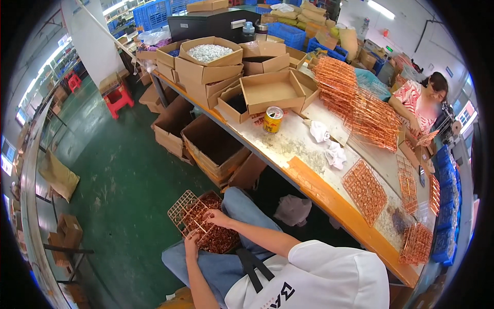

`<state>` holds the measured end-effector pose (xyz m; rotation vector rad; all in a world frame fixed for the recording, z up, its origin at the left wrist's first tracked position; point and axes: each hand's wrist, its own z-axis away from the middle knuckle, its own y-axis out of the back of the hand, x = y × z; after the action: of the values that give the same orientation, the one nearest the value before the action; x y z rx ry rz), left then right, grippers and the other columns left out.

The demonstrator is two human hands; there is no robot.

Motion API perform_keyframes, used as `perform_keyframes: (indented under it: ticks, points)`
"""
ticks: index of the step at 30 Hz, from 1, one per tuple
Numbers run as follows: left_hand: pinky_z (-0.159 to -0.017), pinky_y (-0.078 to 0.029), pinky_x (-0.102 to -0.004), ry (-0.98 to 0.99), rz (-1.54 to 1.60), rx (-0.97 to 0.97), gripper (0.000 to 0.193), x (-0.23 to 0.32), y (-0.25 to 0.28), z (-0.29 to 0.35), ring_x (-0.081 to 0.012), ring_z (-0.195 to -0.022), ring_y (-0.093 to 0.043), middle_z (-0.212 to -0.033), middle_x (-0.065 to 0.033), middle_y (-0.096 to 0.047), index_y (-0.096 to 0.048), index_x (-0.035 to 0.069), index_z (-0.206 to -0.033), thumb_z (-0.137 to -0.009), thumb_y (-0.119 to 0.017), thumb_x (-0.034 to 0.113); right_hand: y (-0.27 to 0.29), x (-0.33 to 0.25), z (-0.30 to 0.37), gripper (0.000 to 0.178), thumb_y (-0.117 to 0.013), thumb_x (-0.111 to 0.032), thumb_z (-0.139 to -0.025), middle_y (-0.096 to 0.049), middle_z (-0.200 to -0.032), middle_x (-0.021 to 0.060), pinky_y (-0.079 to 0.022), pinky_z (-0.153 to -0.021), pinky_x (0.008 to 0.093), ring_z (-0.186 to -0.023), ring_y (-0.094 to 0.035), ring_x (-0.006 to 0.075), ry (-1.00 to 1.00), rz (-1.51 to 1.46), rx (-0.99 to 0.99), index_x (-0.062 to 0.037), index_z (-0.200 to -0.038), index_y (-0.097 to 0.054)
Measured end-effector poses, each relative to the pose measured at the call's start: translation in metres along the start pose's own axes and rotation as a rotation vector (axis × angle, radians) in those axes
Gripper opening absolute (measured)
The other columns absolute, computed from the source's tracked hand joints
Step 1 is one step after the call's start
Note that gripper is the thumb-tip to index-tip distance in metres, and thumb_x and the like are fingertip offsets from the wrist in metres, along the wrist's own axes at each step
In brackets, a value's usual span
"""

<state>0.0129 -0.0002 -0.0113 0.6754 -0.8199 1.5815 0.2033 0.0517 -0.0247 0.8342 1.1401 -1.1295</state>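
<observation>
A copper-coloured lattice frame [180, 207] of thin bars and small rings slants over an open cardboard box between my knees. In that box lies a heap of small shiny copper-coloured parts [222, 240]. My left hand [192, 243] is closed on the near end of the lattice frame. At the frame's right side my right hand [218, 218] has its fingers curled in on the lattice, above the heap. Whether a loose part sits under those fingertips is too small to tell.
A long workbench [329, 186] runs along my right, bearing stacked copper lattices [357, 105], cardboard boxes [272, 92] and a yellow can [272, 120]. Open cartons [213, 144] stand beneath it. Across the bench sits a co-worker [419, 103]. A red stool [119, 100] stands far left.
</observation>
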Motion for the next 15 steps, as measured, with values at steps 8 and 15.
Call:
perform_keyframes:
  ticks: [8,15]
  points:
    - [-0.08,-0.043,-0.0331,-0.028,0.236,-0.102,0.035,0.003,-0.005,-0.003,-0.0133,-0.09,-0.052,-0.095,-0.0025,-0.054,-0.05,0.006,-0.114,-0.079,-0.053,0.007,-0.001,-0.009,0.001,0.029,-0.052,-0.006,-0.083,-0.057,-0.103,0.006,-0.047,-0.08,0.0262,-0.087,-0.057,0.0152,-0.12,-0.465,-0.082,-0.0031,-0.112,-0.049]
    - [-0.094,-0.032,-0.0402,-0.018,0.11,-0.105,0.055,0.003,-0.005,-0.006,-0.02,-0.114,-0.04,-0.122,-0.0059,-0.045,-0.038,0.011,-0.13,-0.081,-0.058,0.025,0.009,-0.017,0.005,0.031,-0.039,-0.021,-0.094,-0.058,-0.104,0.0121,-0.052,-0.068,0.0238,-0.081,-0.061,0.0168,-0.253,-0.788,-0.169,0.0005,-0.115,-0.047]
